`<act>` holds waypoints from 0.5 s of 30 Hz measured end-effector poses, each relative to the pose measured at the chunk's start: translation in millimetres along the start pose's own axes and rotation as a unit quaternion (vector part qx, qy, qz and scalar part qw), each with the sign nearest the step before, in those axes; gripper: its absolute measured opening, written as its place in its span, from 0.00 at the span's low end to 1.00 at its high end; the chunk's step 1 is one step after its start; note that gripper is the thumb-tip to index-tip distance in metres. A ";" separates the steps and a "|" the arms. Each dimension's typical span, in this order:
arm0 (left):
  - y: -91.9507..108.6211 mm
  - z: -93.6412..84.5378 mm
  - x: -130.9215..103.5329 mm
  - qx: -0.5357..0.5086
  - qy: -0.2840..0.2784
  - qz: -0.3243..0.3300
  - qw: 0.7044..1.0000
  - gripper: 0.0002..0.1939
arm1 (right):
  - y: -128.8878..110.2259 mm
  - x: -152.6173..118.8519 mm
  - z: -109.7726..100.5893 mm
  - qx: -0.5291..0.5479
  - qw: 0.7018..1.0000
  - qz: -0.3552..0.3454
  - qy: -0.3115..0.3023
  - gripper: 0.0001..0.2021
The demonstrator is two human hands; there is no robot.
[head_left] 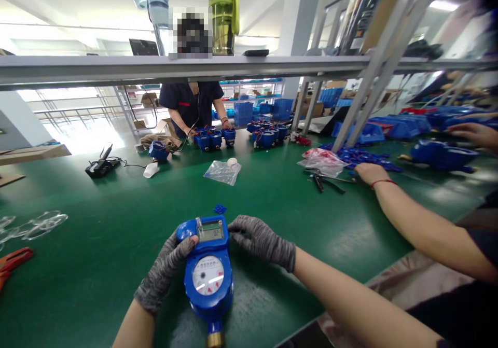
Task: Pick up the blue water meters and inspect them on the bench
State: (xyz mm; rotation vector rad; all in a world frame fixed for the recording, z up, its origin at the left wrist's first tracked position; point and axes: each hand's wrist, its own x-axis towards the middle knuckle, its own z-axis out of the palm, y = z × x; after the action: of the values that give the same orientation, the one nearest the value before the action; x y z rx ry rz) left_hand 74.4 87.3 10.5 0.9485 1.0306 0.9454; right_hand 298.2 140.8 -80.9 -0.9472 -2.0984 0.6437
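Note:
A blue water meter (pixel 210 304) with a brass threaded end lies in front of me, its round dial and small display facing up. My left hand (pixel 165 265), in a grey knit glove, grips the meter's upper left side, with the thumb on top beside the display. My right hand (pixel 264 240), gloved the same way, has its fingers bent and drawn together at the right edge of the display housing. Whatever its fingertips may hold is hidden. Just beyond the meter is a little pile of small blue pieces (pixel 220 209) on the green table (pixel 128 208).
A co-worker's arm (pixel 420 213) reaches in from the right toward a heap of blue parts (pixel 365 158). Pliers (pixel 321 179) and a plastic bag (pixel 223 171) lie farther back. Across the table, a person handles blue meters (pixel 212 139). A metal shelf (pixel 272 65) spans overhead. Orange-handled tool (pixel 15 262) at left.

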 end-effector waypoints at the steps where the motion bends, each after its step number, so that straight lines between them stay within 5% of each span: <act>1: -0.4 -1.3 0.7 0.008 0.000 0.003 1.000 0.25 | 0.1 2.2 2.1 0.091 0.993 0.075 -0.010 0.14; 4: -2.6 -5.9 3.1 0.031 0.001 0.019 0.999 0.25 | -2.9 13.6 10.1 0.354 0.901 0.247 -0.041 0.22; 7: -5.7 -9.5 4.3 0.036 0.004 0.020 0.999 0.26 | -12.1 23.4 14.7 0.484 0.815 0.316 -0.042 0.28; 15: -10.7 -13.1 4.5 0.013 0.032 -0.020 0.999 0.31 | -20.7 17.5 28.1 0.486 0.824 0.287 0.038 0.26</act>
State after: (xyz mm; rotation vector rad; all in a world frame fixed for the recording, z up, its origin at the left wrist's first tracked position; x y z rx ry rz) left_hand 64.8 90.6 -3.8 0.9214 1.1148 0.9367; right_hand 259.5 138.2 -76.6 -0.9175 -1.0723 1.7259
